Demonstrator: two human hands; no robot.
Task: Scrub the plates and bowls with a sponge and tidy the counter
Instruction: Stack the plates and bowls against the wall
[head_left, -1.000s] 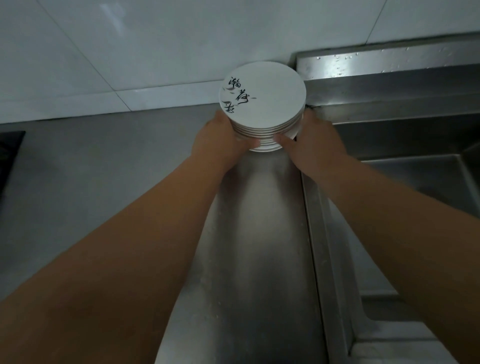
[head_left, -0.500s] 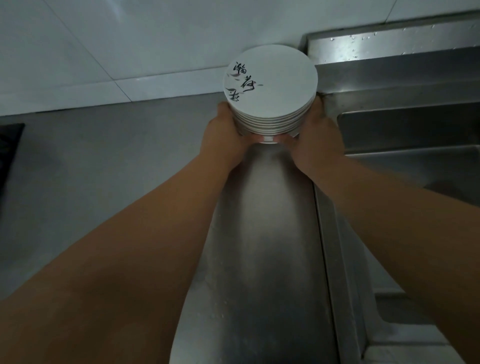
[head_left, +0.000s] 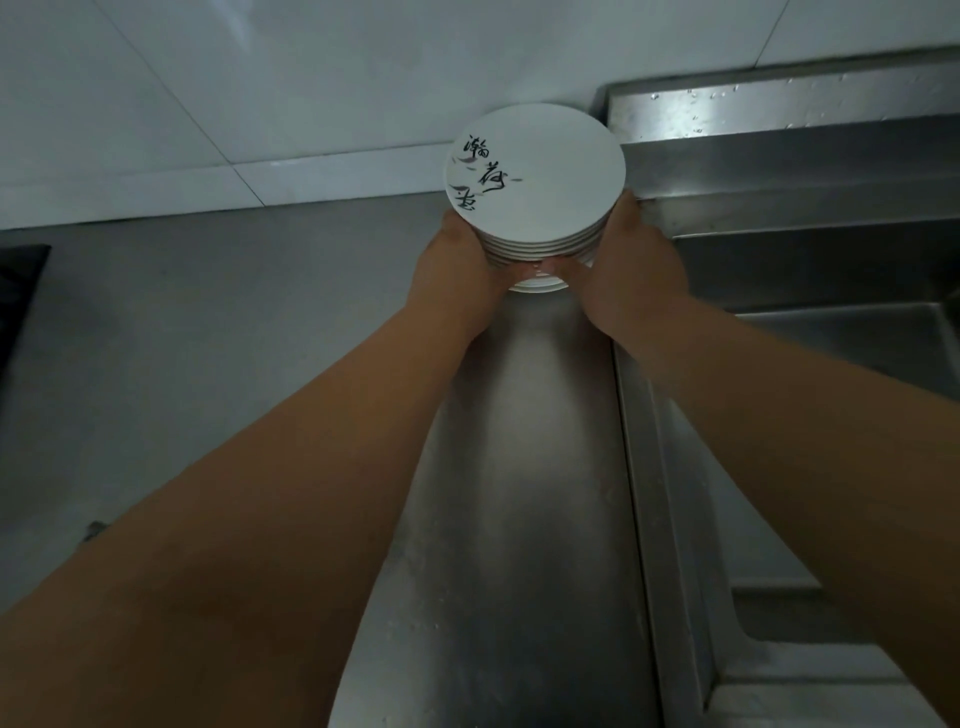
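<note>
Item: stack of plates (head_left: 535, 176), far end of the steel drainboard (head_left: 519, 467), beside the sink (head_left: 831, 332). Your left hand (head_left: 460, 270) and right hand (head_left: 631, 270) clasp its sides. Hold it level; set down squarely, release both together

Black brush-script Chinese characters mark the top plate (head_left: 561, 176) of the plate stack (head_left: 540, 248); too cursive to read.

Stack of plates (head_left: 540, 171): 1, upper centre of the frame. Rims countable in its upper part: 6; narrower rims beneath: about 3, exact number unclear. Hands: 2, left hand (head_left: 457, 270) and right hand (head_left: 634, 265). Sink (head_left: 831, 332): 1, right side. Table (head_left: 208, 338): 1
</note>
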